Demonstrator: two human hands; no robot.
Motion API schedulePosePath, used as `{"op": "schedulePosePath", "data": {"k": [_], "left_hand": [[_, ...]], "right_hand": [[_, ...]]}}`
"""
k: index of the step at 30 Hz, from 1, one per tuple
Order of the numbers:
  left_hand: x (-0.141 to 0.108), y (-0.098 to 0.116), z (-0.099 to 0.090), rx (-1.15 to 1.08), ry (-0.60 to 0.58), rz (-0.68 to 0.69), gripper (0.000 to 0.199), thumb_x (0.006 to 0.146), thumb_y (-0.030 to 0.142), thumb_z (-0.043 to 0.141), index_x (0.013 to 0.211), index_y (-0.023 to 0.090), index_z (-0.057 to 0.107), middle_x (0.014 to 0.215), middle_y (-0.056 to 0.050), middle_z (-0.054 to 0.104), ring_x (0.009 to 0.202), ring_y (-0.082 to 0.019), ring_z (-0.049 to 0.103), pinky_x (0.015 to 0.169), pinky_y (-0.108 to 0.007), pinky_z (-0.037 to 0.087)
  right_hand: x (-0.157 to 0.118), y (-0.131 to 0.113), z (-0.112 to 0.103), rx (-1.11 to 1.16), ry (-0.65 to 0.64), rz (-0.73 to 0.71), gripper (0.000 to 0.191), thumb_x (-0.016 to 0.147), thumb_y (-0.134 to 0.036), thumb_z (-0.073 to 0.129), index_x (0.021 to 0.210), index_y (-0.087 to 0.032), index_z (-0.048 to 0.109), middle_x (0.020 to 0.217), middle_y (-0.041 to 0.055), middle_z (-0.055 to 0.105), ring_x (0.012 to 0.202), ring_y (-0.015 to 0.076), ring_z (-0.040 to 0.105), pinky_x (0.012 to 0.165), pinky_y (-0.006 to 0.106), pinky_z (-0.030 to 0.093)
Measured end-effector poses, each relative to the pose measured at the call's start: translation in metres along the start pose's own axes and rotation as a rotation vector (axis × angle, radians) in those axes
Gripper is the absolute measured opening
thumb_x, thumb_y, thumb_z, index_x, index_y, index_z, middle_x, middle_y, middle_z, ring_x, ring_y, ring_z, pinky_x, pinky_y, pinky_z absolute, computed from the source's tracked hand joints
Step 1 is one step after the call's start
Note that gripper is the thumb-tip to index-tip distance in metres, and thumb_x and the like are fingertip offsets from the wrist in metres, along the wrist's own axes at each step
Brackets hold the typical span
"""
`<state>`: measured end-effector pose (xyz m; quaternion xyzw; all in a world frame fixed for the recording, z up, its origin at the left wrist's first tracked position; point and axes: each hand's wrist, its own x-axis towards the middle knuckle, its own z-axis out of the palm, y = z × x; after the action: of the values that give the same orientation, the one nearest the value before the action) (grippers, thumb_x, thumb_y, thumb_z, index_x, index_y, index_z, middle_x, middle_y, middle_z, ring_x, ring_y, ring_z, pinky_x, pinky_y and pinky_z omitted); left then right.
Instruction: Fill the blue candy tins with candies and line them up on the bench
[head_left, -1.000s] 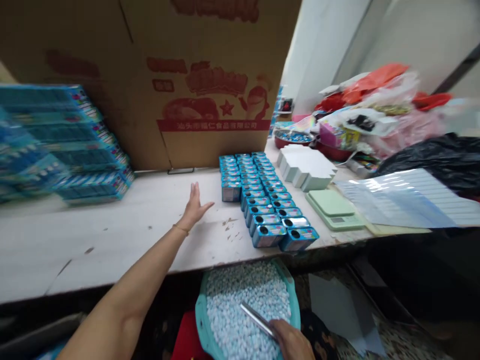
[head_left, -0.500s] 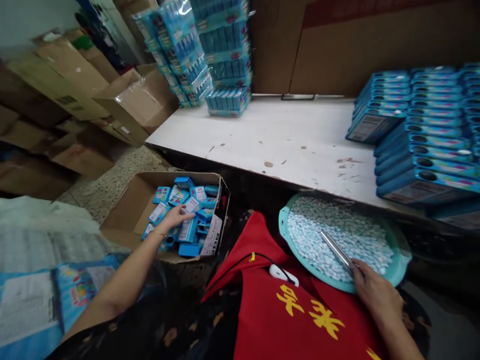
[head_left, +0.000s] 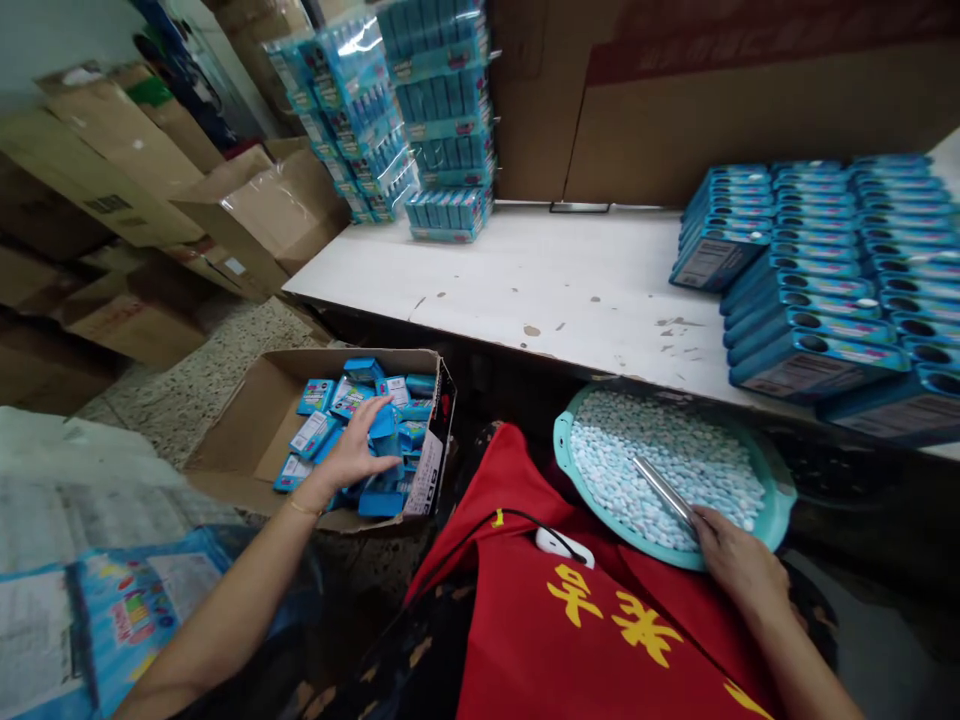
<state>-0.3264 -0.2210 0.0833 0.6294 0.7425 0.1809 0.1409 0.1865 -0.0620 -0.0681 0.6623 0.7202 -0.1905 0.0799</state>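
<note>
My left hand (head_left: pixel 352 455) is over a cardboard box (head_left: pixel 247 410) of small blue cartons (head_left: pixel 313 434). Its thumb and fingers are spread around one blue carton (head_left: pixel 385 422); a firm hold on it does not show. In my right hand (head_left: pixel 739 560) is a shiny metal tube (head_left: pixel 664 490), gripped at its near end. The tube's far end rests on or just over small pale blue and white pellets (head_left: pixel 675 450), which fill a turquoise basin (head_left: pixel 564 440). The basin sits by my lap, against the table's front edge.
A white table (head_left: pixel 480 275) bears rows of blue cartons (head_left: pixel 817 290) at right and wrapped stacks of blue packs (head_left: pixel 446 110) at back left. Brown cardboard boxes (head_left: pixel 262 210) stand at left. Printed blue bags (head_left: pixel 135 610) lie near my left arm. My red apron (head_left: pixel 525 620) covers my lap.
My left hand has moved slightly down and its thumb and fingers have spread wider among the cartons. My right hand keeps its hold on the tube. The view has shifted a little.
</note>
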Motion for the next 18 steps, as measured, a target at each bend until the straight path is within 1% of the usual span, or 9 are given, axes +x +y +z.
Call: {"op": "schedulePosePath", "data": {"k": [2, 5, 6, 8, 10, 12, 14, 16, 18], "left_hand": [[0.005, 0.034, 0.001, -0.084, 0.032, 0.054, 0.087, 0.058, 0.045, 0.070, 0.132, 0.022, 0.030, 0.135, -0.010, 0.033, 0.129, -0.028, 0.027, 0.108, -0.045, 0.022], [0.021, 0.075, 0.027, -0.314, -0.025, 0.035, 0.077, 0.053, 0.046, 0.072, 0.122, 0.023, 0.045, 0.128, -0.009, 0.039, 0.123, -0.029, 0.036, 0.105, -0.043, 0.029], [0.026, 0.085, 0.041, -0.438, -0.055, -0.015, 0.071, 0.055, 0.047, 0.071, 0.118, 0.023, 0.050, 0.123, -0.009, 0.044, 0.117, -0.028, 0.042, 0.100, -0.042, 0.035], [0.037, 0.097, 0.074, -0.725, -0.137, -0.190, 0.058, 0.061, 0.050, 0.064, 0.110, 0.021, 0.053, 0.107, -0.007, 0.054, 0.098, -0.024, 0.055, 0.085, -0.038, 0.046], [0.045, 0.102, 0.104, -0.954, -0.250, -0.394, 0.051, 0.069, 0.054, 0.054, 0.106, 0.019, 0.054, 0.092, -0.005, 0.059, 0.080, -0.019, 0.059, 0.070, -0.033, 0.050], [0.049, 0.100, 0.124, -1.007, -0.388, -0.466, 0.045, 0.071, 0.053, 0.052, 0.098, 0.017, 0.056, 0.084, -0.004, 0.061, 0.073, -0.016, 0.059, 0.064, -0.030, 0.049], [0.052, 0.097, 0.132, -0.912, -0.515, -0.369, 0.041, 0.069, 0.048, 0.057, 0.095, 0.017, 0.059, 0.083, -0.004, 0.063, 0.075, -0.016, 0.059, 0.067, -0.029, 0.049], [0.055, 0.095, 0.129, -0.762, -0.648, -0.190, 0.040, 0.067, 0.043, 0.061, 0.099, 0.019, 0.061, 0.089, -0.004, 0.066, 0.082, -0.018, 0.060, 0.075, -0.030, 0.048], [0.056, 0.099, 0.122, -0.614, -0.750, -0.014, 0.039, 0.071, 0.043, 0.057, 0.104, 0.022, 0.062, 0.099, -0.005, 0.066, 0.092, -0.021, 0.060, 0.084, -0.033, 0.045]], "right_hand": [[0.000, -0.001, -0.001, 0.014, -0.003, -0.007, 0.048, 0.086, -0.045, 0.026, 0.113, -0.023, 0.060, 0.100, 0.0114, 0.067, 0.081, 0.0265, 0.062, 0.069, 0.035, 0.046], [-0.001, -0.005, -0.004, 0.078, 0.005, -0.059, 0.043, 0.087, -0.041, 0.029, 0.109, -0.025, 0.061, 0.102, 0.0073, 0.066, 0.088, 0.0229, 0.061, 0.073, 0.030, 0.045], [-0.001, -0.005, -0.006, 0.110, 0.006, -0.087, 0.041, 0.087, -0.039, 0.029, 0.108, -0.024, 0.062, 0.103, 0.0066, 0.066, 0.091, 0.0219, 0.060, 0.074, 0.029, 0.044], [-0.003, -0.006, -0.009, 0.177, 0.012, -0.120, 0.040, 0.087, -0.035, 0.031, 0.106, -0.022, 0.063, 0.105, 0.0069, 0.066, 0.096, 0.0208, 0.059, 0.078, 0.028, 0.043], [-0.005, -0.004, -0.012, 0.239, 0.023, -0.127, 0.038, 0.087, -0.034, 0.033, 0.104, -0.019, 0.064, 0.105, 0.0071, 0.066, 0.096, 0.0202, 0.059, 0.080, 0.027, 0.042], [-0.008, -0.002, -0.014, 0.295, 0.035, -0.120, 0.036, 0.087, -0.034, 0.035, 0.102, -0.019, 0.064, 0.102, 0.0065, 0.066, 0.094, 0.0193, 0.059, 0.079, 0.026, 0.042], [-0.010, 0.001, -0.016, 0.333, 0.044, -0.130, 0.034, 0.087, -0.033, 0.036, 0.100, -0.019, 0.065, 0.099, 0.0059, 0.067, 0.091, 0.0184, 0.060, 0.078, 0.025, 0.042], [-0.011, 0.003, -0.018, 0.339, 0.047, -0.133, 0.034, 0.087, -0.032, 0.037, 0.099, -0.018, 0.065, 0.097, 0.0060, 0.068, 0.089, 0.0180, 0.060, 0.077, 0.024, 0.042], [-0.011, 0.003, -0.019, 0.318, 0.047, -0.131, 0.033, 0.087, -0.031, 0.037, 0.100, -0.018, 0.065, 0.098, 0.0058, 0.067, 0.090, 0.0178, 0.059, 0.077, 0.024, 0.041]]}}
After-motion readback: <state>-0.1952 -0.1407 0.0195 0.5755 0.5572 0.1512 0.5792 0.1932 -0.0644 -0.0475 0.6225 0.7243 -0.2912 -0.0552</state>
